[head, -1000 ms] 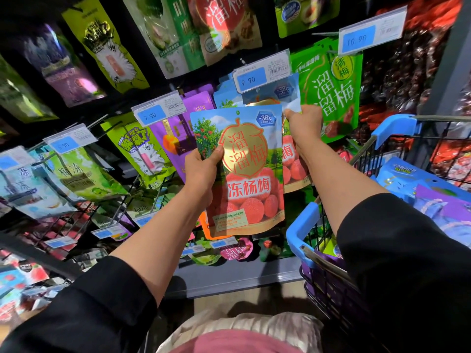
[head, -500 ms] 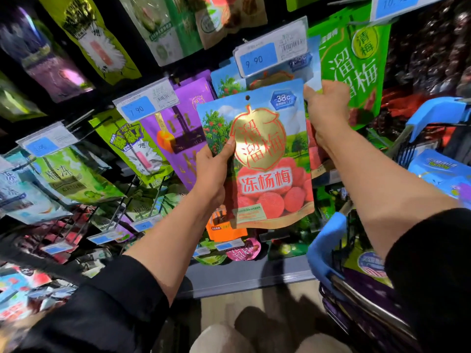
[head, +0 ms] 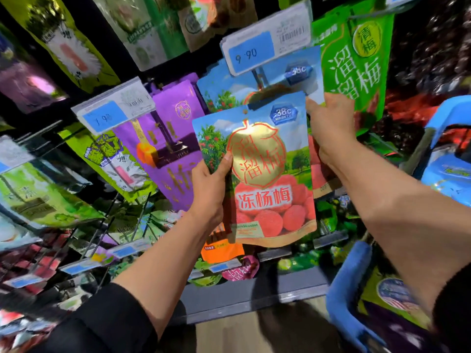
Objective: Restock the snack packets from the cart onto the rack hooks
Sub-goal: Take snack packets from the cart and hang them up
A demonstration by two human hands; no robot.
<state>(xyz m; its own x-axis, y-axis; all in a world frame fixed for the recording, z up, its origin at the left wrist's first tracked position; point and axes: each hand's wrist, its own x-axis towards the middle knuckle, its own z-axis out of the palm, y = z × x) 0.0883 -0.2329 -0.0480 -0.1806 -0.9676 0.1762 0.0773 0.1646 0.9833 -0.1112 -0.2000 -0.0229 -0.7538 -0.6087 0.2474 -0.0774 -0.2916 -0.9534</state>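
Packet (head: 257, 174) upright at frame centre, gripped at left edge by left hand (head: 207, 187). Hook (head: 260, 77) directly above, under tag (head: 265, 39). Right hand (head: 328, 123) grasping hung packets (head: 312, 80) at right edge.

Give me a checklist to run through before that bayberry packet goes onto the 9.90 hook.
1. Left hand grips the bayberry packet at its left edge: ok.
2. Packet upright, front facing out: ok.
3. Packet matches the hanging packet behind the 9.90 price tag: ok.
4. Right hand holds the hanging packet's right edge: ok.
5. Packet's hang hole lined up with the hook tip: not ok, the packet sits below the tag.
6. Free room on the hook: cannot tell.
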